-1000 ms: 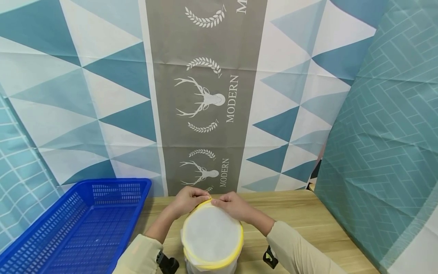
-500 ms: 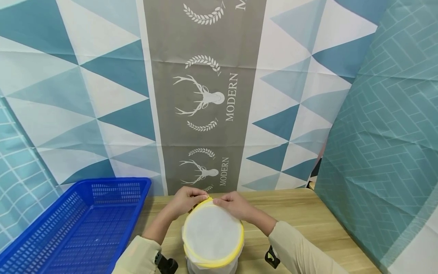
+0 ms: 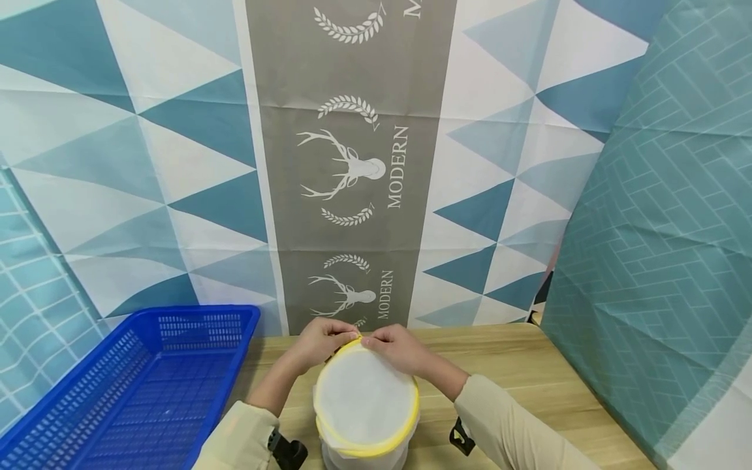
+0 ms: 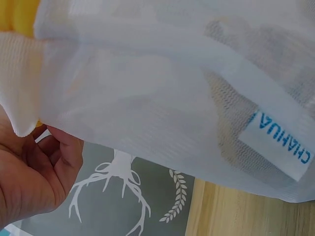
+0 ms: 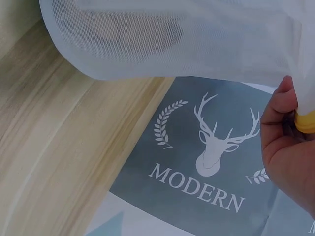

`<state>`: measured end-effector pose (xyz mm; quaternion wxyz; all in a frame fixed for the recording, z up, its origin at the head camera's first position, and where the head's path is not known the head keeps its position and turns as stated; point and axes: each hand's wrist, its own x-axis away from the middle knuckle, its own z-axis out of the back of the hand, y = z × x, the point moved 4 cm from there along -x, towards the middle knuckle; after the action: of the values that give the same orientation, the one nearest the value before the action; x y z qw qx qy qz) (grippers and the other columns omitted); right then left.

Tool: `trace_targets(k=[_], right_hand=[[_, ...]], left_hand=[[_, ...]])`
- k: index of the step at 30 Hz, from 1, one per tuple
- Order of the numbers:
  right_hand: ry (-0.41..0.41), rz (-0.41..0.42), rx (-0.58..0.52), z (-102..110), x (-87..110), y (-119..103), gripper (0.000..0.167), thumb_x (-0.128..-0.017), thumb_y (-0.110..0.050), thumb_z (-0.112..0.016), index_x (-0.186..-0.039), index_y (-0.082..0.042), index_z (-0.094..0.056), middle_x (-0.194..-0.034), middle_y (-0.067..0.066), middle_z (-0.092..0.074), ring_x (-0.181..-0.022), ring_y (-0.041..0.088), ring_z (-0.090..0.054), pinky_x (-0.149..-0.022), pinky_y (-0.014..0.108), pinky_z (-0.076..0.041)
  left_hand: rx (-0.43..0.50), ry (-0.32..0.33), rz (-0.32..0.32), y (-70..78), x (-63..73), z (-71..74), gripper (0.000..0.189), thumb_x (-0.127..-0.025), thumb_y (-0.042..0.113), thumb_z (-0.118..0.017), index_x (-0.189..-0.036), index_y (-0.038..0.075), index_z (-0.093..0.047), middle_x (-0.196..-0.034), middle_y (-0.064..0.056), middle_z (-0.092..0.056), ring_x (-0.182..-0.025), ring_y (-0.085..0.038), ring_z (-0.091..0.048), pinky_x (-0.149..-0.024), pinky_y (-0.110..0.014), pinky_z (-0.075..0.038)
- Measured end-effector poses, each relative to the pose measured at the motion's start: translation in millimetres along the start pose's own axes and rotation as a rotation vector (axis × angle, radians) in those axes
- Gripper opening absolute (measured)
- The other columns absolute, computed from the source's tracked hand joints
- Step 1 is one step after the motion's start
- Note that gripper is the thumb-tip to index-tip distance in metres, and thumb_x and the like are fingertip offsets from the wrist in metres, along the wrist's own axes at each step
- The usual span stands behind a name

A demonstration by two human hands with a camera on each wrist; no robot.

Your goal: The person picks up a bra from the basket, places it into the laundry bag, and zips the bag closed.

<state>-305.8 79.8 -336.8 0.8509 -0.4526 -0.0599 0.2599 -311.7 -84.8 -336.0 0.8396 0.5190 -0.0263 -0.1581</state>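
Observation:
A white mesh laundry bag (image 3: 367, 398), round and upright, has yellow trim around its flat top. My left hand (image 3: 320, 343) pinches the yellow edge at the far side of the top. Close beside it, my right hand (image 3: 399, 352) pinches the same edge, thumb on top. In the left wrist view a white label (image 4: 278, 145) reading CHAHUA shows on the mesh, and the left hand (image 4: 39, 172) is at the rim. Brownish shapes show dimly through the mesh side (image 5: 138, 34); their kind is unclear. The right hand (image 5: 290, 142) grips the yellow trim there.
A blue plastic basket (image 3: 158, 405) with perforated walls stands left of the bag. The wooden table (image 3: 499, 352) extends to the right. Patterned cloth (image 3: 352, 196) hangs behind, and a teal cloth (image 3: 664, 261) hangs along the right side.
My right hand has shifted slightly left and away from me along the yellow edge, closer to the left hand. The left hand has barely moved, and the bag stays in place.

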Motion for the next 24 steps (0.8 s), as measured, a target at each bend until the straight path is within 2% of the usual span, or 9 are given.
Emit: trace_targets(k=[8, 13, 19, 24], right_hand=[[0.024, -0.009, -0.014, 0.2, 2.2, -0.5, 0.032, -0.096, -0.027, -0.053, -0.088, -0.003, -0.072, -0.068, 0.007, -0.064, -0.050, 0.009, -0.055, -0.048, 0.026, -0.049], [0.037, -0.056, -0.039, 0.6, 5.1, 4.4, 0.032, -0.096, -0.029, -0.053, -0.088, -0.004, -0.072, -0.069, 0.004, -0.064, -0.051, 0.010, -0.057, -0.048, 0.027, -0.050], [0.050, -0.046, -0.063, 2.7, 8.0, 6.7, 0.032, -0.096, -0.028, -0.053, -0.090, -0.002, -0.072, -0.070, 0.006, -0.064, -0.051, 0.010, -0.057, -0.048, 0.028, -0.051], [0.073, -0.065, -0.075, 4.6, 10.6, 6.3, 0.033, -0.096, -0.028, -0.053, -0.090, -0.002, -0.072, -0.069, 0.005, -0.063, -0.050, 0.010, -0.056, -0.048, 0.028, -0.050]], left_hand=[[-0.016, 0.016, -0.016, -2.8, 0.1, 0.5, 0.022, -0.091, 0.017, -0.060, -0.104, 0.002, -0.071, -0.091, -0.009, -0.069, -0.063, -0.010, -0.059, -0.057, -0.027, -0.051], [-0.009, 0.011, -0.003, -4.7, 1.0, -0.1, 0.024, -0.092, 0.017, -0.059, -0.107, 0.001, -0.069, -0.085, -0.007, -0.069, -0.058, -0.010, -0.057, -0.054, -0.028, -0.050], [0.035, 0.008, 0.020, -6.3, 2.6, 0.9, 0.026, -0.092, 0.016, -0.059, -0.109, -0.001, -0.068, -0.077, -0.005, -0.067, -0.058, -0.010, -0.058, -0.051, -0.028, -0.051], [0.049, 0.002, 0.027, -7.4, 2.0, 0.5, 0.025, -0.093, 0.016, -0.058, -0.108, 0.000, -0.069, -0.079, -0.005, -0.067, -0.059, -0.010, -0.059, -0.053, -0.028, -0.052]])
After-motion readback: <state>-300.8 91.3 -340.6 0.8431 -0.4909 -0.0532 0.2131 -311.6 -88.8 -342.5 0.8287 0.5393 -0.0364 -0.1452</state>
